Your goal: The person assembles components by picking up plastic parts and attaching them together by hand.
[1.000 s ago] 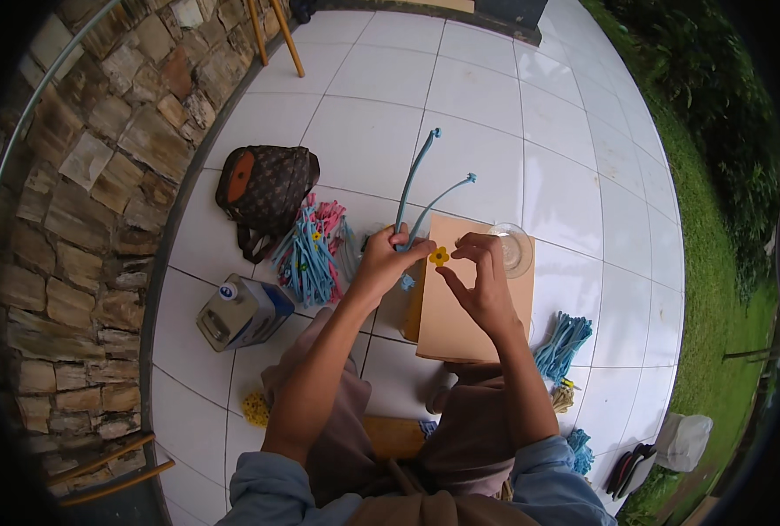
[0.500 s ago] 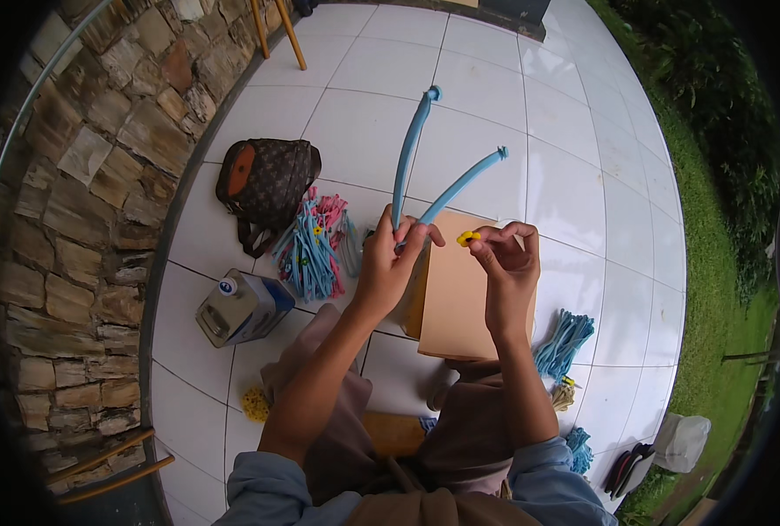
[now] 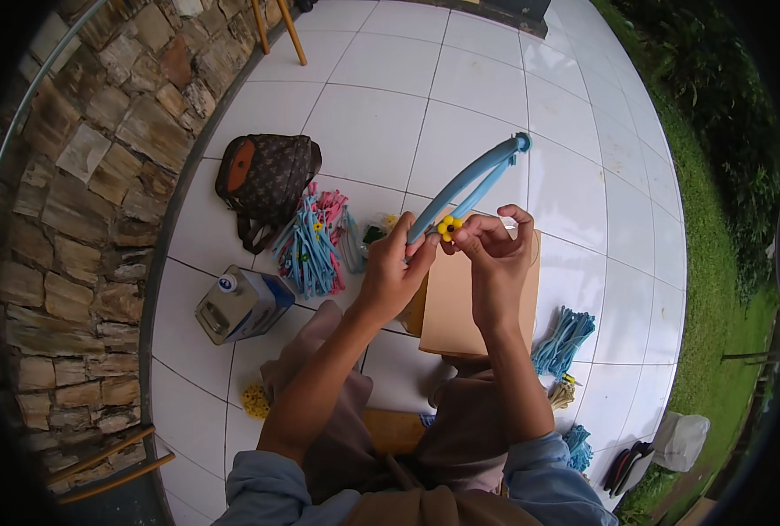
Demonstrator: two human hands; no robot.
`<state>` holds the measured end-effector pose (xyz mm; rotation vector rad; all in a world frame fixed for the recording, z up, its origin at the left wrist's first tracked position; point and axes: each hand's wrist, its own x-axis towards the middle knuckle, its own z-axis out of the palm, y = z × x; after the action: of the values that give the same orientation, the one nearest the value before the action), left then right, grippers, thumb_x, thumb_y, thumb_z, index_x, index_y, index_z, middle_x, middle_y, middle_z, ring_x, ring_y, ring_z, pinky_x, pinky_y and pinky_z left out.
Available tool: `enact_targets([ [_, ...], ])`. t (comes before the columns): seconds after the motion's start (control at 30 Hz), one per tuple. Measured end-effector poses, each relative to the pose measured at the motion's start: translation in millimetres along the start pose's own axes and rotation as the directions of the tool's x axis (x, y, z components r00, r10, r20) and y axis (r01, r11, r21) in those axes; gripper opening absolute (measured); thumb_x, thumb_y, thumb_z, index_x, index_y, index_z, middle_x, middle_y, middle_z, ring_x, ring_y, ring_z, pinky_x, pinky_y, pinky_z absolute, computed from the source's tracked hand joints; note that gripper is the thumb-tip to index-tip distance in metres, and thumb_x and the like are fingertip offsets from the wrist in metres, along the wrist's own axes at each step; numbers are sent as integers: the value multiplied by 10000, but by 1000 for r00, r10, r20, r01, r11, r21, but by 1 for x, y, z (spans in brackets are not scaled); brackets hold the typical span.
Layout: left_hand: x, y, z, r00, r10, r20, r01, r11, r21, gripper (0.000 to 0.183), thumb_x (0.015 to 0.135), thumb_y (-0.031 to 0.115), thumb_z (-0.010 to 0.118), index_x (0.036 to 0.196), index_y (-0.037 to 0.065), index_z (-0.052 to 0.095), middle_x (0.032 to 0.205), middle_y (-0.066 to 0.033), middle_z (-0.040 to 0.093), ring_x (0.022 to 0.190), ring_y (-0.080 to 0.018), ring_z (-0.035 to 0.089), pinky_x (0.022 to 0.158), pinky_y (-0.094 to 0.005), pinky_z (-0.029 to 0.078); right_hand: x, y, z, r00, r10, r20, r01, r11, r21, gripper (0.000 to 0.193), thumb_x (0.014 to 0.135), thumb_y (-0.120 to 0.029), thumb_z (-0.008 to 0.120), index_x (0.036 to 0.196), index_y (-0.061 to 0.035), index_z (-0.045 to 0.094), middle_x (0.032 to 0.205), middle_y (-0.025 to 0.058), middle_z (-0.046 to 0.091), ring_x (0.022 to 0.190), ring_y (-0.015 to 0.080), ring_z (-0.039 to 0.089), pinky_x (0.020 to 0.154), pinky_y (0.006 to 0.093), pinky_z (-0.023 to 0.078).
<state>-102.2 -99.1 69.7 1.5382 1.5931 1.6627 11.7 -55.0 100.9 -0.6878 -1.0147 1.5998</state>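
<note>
My left hand [image 3: 399, 267] is closed on a blue fabric strip [image 3: 460, 186], pinching it at its lower end. Two lengths of the strip rise to the upper right, where their knotted ends come close together. A small yellow flower piece [image 3: 449, 228] with a dark centre sits right beside the strip. The thumb and index finger of my right hand [image 3: 497, 259] pinch its edge, with the other fingers raised. Whether the flower touches the strip, I cannot tell. Beneath my hands lies a tan cardboard box [image 3: 460, 320].
To the left, a pile of blue and pink strips [image 3: 309, 254] lies by a brown backpack [image 3: 267, 180] and a metal can [image 3: 243, 305]. Blue bundles [image 3: 565, 340] lie on the right. Yellow flower pieces [image 3: 255, 401] are heaped by my left leg. A stone wall [image 3: 101, 202] borders the tiles.
The strip's two ends have swung right and closed toward each other. My right hand has brought the yellow flower left against or near the strip, its face now turned toward me.
</note>
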Motion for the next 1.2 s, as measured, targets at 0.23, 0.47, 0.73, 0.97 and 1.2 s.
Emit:
enact_targets([
  [0.23,-1,4,-1,999,-41,15,42,998,-53,239,813,45,550,718,28,331,505,-43,312,422,-109,350,412,-255,309,0,5,1,999,-47,4,47,998,-35,460,728,98,616,1016,-52,290,808,128,545,678,162,571,635,256,483],
  [0.47,0,7,-4,999,-38,29,39,999,-18,252,807,34,552,706,32,322,506,-44,309,419,-113,360,414,-258,316,-1,5,4,997,-77,13,78,994,-81,442,741,81,611,1010,-53,287,814,125,538,659,154,572,620,253,484],
  [0.73,-1,4,-4,999,-15,38,17,998,-64,227,804,11,546,706,27,342,514,-42,320,425,-110,357,418,-246,310,2,9,0,997,-71,43,75,991,-112,473,739,51,628,1036,-58,277,836,109,523,696,152,557,628,255,474],
  [0.97,1,6,-2,996,-82,43,84,995,-51,230,804,7,546,710,26,336,509,-47,305,429,-114,326,414,-248,298,0,4,6,997,64,-50,-63,998,23,591,767,-11,623,1154,-96,185,844,107,538,694,144,527,657,266,434],
  [1.2,0,4,1,994,-66,89,68,998,-16,240,793,10,556,700,31,336,509,-62,333,432,-141,371,427,-263,322,2,6,2,1000,5,8,-4,986,-169,611,776,14,603,1183,-96,160,737,90,544,624,140,528,587,251,420],
])
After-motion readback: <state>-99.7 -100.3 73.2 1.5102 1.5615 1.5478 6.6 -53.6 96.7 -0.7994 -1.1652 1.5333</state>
